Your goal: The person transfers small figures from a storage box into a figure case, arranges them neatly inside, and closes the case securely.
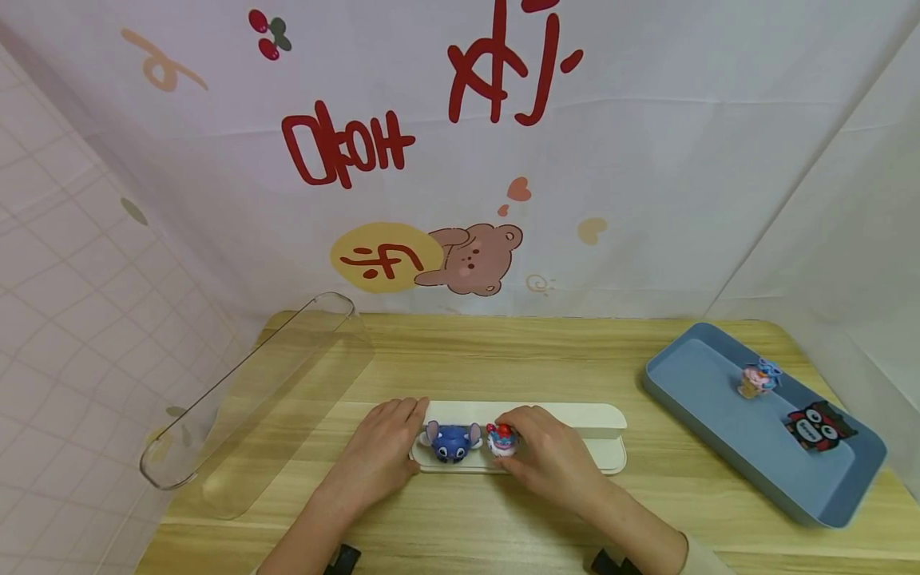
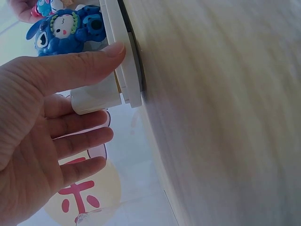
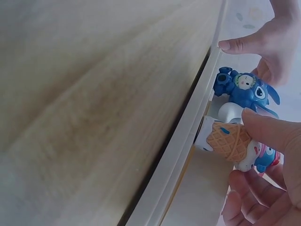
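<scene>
A white stepped display stand lies on the wooden table. A blue big-eared figurine stands on its lower step near the left end. My left hand holds the stand's left end, thumb on the front edge, fingers straight along the end. The blue figurine sits just past the thumb. My right hand pinches a small ice-cream-cone figurine with a red top, right of the blue one. In the right wrist view the waffle cone is pinched between thumb and fingers, beside the blue figurine.
A clear plastic cover lies at the table's left. A blue tray at the right holds a small pink-and-blue figurine and a black-and-red figurine. A printed cloth backdrop hangs behind the table.
</scene>
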Demonstrator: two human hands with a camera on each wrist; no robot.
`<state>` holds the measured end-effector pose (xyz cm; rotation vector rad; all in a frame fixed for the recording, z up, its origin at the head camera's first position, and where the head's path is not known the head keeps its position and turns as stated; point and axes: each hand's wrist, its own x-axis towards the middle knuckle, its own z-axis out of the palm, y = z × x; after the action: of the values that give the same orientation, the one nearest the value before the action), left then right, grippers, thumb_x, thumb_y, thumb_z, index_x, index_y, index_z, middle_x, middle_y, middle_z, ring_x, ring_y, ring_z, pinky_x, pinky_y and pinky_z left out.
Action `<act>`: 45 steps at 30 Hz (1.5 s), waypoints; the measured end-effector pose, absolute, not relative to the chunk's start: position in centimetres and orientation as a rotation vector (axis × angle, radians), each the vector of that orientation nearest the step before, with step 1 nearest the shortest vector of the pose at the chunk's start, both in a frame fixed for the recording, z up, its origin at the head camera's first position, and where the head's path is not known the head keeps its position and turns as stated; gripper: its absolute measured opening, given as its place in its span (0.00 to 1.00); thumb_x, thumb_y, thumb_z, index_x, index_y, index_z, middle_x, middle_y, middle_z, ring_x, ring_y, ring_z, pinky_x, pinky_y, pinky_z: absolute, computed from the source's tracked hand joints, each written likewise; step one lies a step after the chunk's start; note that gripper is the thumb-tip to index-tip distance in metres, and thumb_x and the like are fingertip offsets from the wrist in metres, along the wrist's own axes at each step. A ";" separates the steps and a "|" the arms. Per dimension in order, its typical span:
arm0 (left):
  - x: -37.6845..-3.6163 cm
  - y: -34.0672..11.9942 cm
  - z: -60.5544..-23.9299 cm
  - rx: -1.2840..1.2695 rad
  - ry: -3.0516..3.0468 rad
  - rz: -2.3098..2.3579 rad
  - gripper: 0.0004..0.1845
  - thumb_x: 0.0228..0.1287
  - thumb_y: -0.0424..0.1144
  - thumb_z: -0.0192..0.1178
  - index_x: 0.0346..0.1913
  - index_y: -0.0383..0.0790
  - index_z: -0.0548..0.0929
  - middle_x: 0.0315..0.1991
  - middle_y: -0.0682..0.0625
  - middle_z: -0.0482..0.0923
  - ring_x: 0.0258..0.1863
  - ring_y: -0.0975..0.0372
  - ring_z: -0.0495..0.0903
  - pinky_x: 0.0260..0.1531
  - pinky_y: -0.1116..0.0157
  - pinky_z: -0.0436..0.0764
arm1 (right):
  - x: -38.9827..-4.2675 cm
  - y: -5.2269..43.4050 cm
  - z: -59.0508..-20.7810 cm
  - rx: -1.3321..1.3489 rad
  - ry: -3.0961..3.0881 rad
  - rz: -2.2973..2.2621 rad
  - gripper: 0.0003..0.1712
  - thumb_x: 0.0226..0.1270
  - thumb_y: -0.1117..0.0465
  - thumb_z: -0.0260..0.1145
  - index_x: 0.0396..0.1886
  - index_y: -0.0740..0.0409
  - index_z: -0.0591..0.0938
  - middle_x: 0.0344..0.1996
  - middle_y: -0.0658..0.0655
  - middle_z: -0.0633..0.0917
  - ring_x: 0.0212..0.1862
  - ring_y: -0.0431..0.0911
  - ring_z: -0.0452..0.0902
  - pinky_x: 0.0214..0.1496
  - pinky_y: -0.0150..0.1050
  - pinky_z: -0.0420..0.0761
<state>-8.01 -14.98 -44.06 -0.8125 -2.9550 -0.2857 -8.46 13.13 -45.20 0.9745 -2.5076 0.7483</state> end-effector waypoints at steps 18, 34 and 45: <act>-8.0 -15.0 -44.1 -0.800 -2.972 -0.313 0.48 0.44 0.34 0.85 0.71 0.27 0.74 0.62 0.38 0.79 0.63 0.46 0.77 0.68 0.48 0.74 | -8.5 13.3 -45.3 0.981 -2.513 0.734 0.30 0.44 0.59 0.89 0.48 0.56 0.84 0.45 0.48 0.87 0.48 0.43 0.84 0.48 0.42 0.87; -8.0 -15.1 -44.1 -0.813 -2.958 -0.305 0.47 0.45 0.34 0.84 0.70 0.27 0.74 0.60 0.39 0.79 0.62 0.47 0.78 0.67 0.48 0.75 | -8.5 15.1 -43.7 0.985 -2.490 0.703 0.40 0.44 0.53 0.89 0.57 0.58 0.83 0.49 0.50 0.87 0.51 0.46 0.84 0.45 0.43 0.88; -8.1 -15.1 -44.0 -0.817 -2.962 -0.301 0.47 0.45 0.34 0.84 0.70 0.27 0.74 0.60 0.38 0.79 0.62 0.46 0.78 0.67 0.47 0.75 | -9.0 18.6 -41.2 0.925 -2.440 0.687 0.32 0.62 0.48 0.80 0.59 0.59 0.82 0.50 0.53 0.86 0.44 0.46 0.84 0.37 0.44 0.86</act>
<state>-8.06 -15.06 -43.98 -0.8167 -2.9617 -0.3011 -8.95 18.58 -41.24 0.9248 -2.4401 0.6874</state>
